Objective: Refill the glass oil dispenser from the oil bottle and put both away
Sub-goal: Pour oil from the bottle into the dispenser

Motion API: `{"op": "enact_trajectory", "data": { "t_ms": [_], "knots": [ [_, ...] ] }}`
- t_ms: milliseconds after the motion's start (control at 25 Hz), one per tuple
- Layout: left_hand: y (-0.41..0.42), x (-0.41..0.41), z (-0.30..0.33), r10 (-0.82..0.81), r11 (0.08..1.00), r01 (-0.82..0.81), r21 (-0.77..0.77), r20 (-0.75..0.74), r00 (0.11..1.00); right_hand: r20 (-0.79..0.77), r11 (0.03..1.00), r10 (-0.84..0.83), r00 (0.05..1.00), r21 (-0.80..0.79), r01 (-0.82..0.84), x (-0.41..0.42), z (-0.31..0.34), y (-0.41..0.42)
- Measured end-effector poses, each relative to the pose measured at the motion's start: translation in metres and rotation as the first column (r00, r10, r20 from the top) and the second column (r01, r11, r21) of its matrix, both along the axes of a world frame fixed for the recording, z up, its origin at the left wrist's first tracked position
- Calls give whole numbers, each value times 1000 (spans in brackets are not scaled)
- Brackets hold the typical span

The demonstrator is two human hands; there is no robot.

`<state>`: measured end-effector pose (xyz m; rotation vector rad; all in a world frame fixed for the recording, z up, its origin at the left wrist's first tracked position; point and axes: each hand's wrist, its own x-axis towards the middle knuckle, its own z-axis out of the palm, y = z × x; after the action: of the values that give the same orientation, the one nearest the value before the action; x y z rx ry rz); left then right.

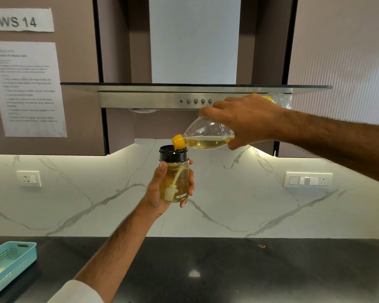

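The dispenser is in the middle of the frame, held up in the air above the table, a little tilted. My left hand comes from below and is curled around its glass body: the thumb lies on the left side near the black lid, and the other fingers wrap from behind, with their tips showing on the right edge. The glass already looks nearly full of yellow oil, and I can see the white tube inside it.

Just above it, the bottle lies almost flat, with its neck pointing left and down. My right hand grips it around the body from above, so most of the bottle is hidden behind the hand. Its yellow cap seems to touch, or nearly touch, the top of the black lid. I cannot tell whether the cap is on tight or whether oil passes now; I see no stream. The oil inside the bottle sits low, in the neck part only.

I judge that the refill is in its pouring step, probably near the end, because the level in the dispenser is high. What is left: to bring the bottle upright, to close both, and to put both away. Neither one stands on the table yet.

At the lower left of the frame there is a blue tray on the table.
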<state>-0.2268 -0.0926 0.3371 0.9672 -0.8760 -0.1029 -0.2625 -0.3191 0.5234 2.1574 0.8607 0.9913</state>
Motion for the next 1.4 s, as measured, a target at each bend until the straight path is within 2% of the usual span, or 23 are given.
{"op": "enact_trajectory", "data": {
  "t_ms": [1400],
  "knots": [
    [3, 0, -3, 14, 1000, -14, 14, -9, 1000, -7, 1000, -5, 1000, -9, 5, 0, -3, 1]
  ]
}}
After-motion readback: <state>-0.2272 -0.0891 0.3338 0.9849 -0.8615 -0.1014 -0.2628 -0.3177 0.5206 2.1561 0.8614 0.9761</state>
